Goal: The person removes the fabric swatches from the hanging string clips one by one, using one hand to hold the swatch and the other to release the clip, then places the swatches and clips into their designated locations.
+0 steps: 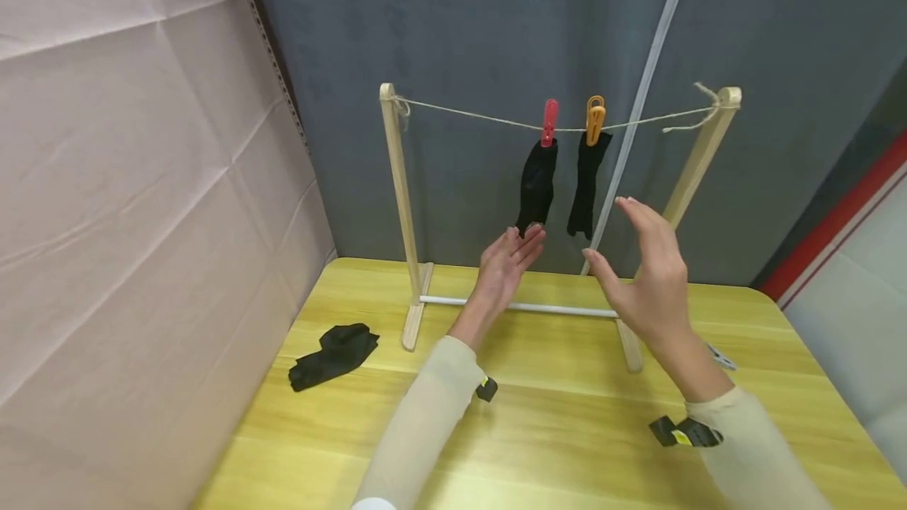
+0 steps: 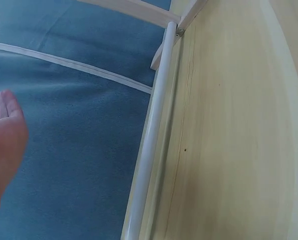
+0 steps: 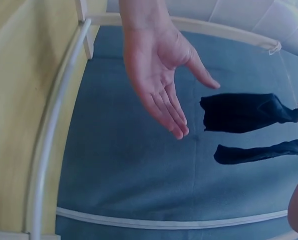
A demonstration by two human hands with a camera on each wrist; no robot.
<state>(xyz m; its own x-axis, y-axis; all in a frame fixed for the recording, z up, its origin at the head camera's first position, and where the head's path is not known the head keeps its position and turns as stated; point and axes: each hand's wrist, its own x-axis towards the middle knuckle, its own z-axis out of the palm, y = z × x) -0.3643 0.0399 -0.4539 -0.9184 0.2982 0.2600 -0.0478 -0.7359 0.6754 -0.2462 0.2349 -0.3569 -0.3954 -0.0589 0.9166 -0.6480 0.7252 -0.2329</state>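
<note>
Two black socks hang from a string line (image 1: 468, 112). A red clothespin (image 1: 549, 123) clips the left sock (image 1: 538, 187), and an orange clothespin (image 1: 595, 121) the right sock (image 1: 588, 187). My left hand (image 1: 503, 267) is just below the left sock with its fingers straight; in the right wrist view a gap shows between the hand (image 3: 158, 75) and that sock (image 3: 238, 112). My right hand (image 1: 655, 278) is raised to the right of the socks, its thumb and fingers spread apart with nothing between them. Another black sock (image 1: 335, 354) lies crumpled on the table at the left.
The line is tied between two wooden posts (image 1: 402, 195), joined low down by a white rod (image 1: 560, 308). A grey clothespin (image 1: 720, 356) lies on the wooden table (image 1: 567, 431) beside my right forearm. A dark grey curtain (image 1: 460, 22) hangs behind the rack.
</note>
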